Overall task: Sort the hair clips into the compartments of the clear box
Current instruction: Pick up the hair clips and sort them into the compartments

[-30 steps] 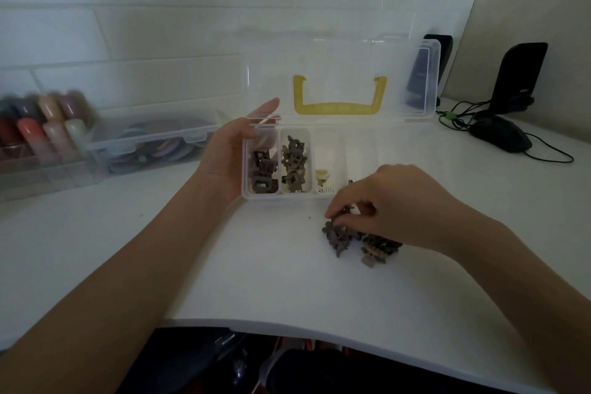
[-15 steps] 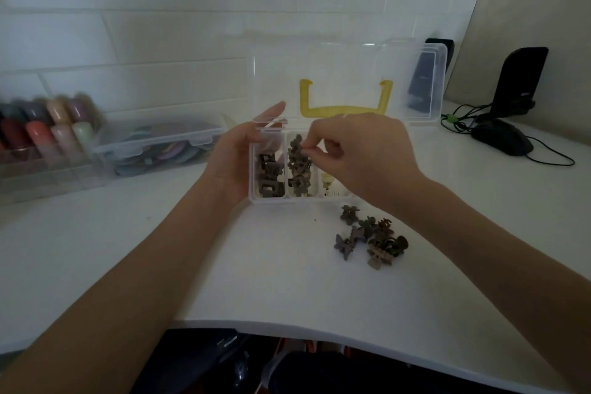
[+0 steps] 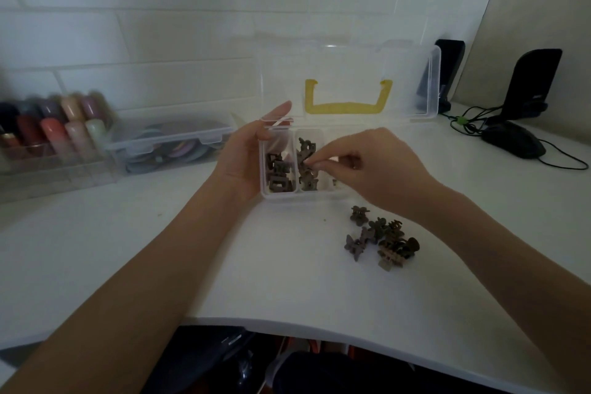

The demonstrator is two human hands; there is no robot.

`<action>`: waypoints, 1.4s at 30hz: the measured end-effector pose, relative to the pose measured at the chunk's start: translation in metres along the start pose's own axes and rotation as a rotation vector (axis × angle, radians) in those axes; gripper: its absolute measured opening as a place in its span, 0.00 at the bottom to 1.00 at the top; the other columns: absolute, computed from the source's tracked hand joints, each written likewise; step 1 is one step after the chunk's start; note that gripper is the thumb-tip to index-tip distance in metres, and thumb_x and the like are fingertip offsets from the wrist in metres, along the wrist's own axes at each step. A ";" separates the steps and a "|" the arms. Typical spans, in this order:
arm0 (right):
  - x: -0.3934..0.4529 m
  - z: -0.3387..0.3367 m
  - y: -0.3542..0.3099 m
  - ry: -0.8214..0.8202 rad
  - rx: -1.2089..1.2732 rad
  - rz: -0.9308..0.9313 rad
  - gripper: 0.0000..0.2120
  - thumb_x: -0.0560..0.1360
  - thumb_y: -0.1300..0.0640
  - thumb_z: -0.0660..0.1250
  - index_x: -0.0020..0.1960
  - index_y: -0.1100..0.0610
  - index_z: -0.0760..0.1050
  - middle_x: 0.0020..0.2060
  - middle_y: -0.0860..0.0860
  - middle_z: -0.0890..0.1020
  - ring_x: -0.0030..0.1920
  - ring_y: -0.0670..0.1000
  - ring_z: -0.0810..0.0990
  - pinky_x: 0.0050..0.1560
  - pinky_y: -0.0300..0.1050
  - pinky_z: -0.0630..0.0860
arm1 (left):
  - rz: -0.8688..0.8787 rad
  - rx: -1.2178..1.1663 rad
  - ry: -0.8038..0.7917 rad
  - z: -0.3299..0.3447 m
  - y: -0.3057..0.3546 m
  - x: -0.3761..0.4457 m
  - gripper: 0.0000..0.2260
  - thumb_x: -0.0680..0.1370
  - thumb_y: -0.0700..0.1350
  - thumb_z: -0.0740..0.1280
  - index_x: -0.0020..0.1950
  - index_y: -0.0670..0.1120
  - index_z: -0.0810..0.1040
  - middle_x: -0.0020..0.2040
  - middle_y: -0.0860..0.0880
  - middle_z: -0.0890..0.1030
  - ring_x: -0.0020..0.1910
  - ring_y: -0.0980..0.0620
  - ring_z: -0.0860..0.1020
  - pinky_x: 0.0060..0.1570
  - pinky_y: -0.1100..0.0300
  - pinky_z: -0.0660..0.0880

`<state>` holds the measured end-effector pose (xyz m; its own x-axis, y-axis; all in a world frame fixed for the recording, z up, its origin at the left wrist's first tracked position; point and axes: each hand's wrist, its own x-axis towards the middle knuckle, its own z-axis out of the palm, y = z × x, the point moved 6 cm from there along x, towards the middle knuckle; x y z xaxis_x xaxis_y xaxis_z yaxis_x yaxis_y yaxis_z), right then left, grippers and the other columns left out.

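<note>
The clear box [image 3: 287,197] lies on the white table with its lid [image 3: 409,80] up; a yellow handle [image 3: 347,107] shows through the lid. My left hand [image 3: 243,157] grips the box's left end. The leftmost compartment holds square dark clips [image 3: 279,176], and the second holds brown clips [image 3: 307,147]. My right hand [image 3: 374,169] is low over the box, fingertips pinched on a small brown clip at the second compartment; the clip is mostly hidden. A loose pile of brown hair clips [image 3: 380,238] lies in front of the box, to the right.
A shut clear case of round coloured items [image 3: 172,147] and a rack of coloured bottles [image 3: 54,128] stand at the left. A black mouse [image 3: 511,144] with cables and a black stand [image 3: 534,83] are at the far right. The table's front edge [image 3: 287,326] curves close to me.
My right hand took a clip from the pile, carried it up over the box, and has now dropped lower onto the second compartment. My left hand stayed on the box.
</note>
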<state>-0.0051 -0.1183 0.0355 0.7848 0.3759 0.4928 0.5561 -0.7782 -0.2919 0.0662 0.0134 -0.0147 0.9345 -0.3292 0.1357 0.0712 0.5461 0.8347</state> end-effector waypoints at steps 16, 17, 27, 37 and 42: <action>-0.044 -0.024 0.020 -0.180 -0.219 -0.053 0.05 0.68 0.47 0.72 0.43 0.39 0.82 0.16 0.41 0.64 0.23 0.43 0.71 0.26 0.34 0.59 | 0.004 0.006 0.033 -0.007 -0.003 0.004 0.25 0.59 0.40 0.63 0.54 0.48 0.82 0.58 0.42 0.75 0.56 0.42 0.72 0.56 0.45 0.73; -0.045 -0.021 0.020 -0.166 -0.270 -0.063 0.05 0.67 0.49 0.74 0.42 0.40 0.83 0.16 0.37 0.62 0.18 0.43 0.65 0.26 0.33 0.57 | -0.001 0.015 0.032 -0.008 -0.003 0.004 0.25 0.61 0.39 0.61 0.56 0.48 0.80 0.58 0.42 0.75 0.57 0.42 0.71 0.57 0.44 0.72; -0.045 -0.007 0.015 -0.218 -0.303 -0.012 0.08 0.75 0.46 0.62 0.50 0.41 0.79 0.24 0.39 0.66 0.29 0.43 0.70 0.30 0.32 0.63 | 0.017 0.013 0.014 -0.007 -0.001 0.004 0.27 0.56 0.40 0.65 0.54 0.48 0.82 0.59 0.41 0.75 0.58 0.42 0.70 0.63 0.40 0.66; -0.010 -0.021 -0.007 0.163 -0.190 -0.048 0.06 0.75 0.49 0.65 0.45 0.47 0.81 0.21 0.42 0.66 0.24 0.40 0.65 0.30 0.38 0.67 | 0.001 0.007 0.020 -0.005 -0.003 0.004 0.24 0.62 0.38 0.58 0.54 0.48 0.81 0.51 0.44 0.81 0.48 0.44 0.79 0.45 0.51 0.77; 0.005 0.000 -0.014 -0.024 -0.380 -0.081 0.12 0.78 0.47 0.58 0.53 0.45 0.79 0.42 0.47 0.82 0.44 0.52 0.78 0.39 0.43 0.68 | 0.006 0.003 0.004 -0.005 -0.001 0.003 0.25 0.60 0.38 0.60 0.56 0.48 0.79 0.49 0.44 0.81 0.42 0.46 0.82 0.38 0.55 0.79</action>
<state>-0.0088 -0.1056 0.0421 0.7510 0.4524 0.4811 0.4795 -0.8744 0.0738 0.0711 0.0158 -0.0181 0.9361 -0.3229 0.1391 0.0641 0.5457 0.8355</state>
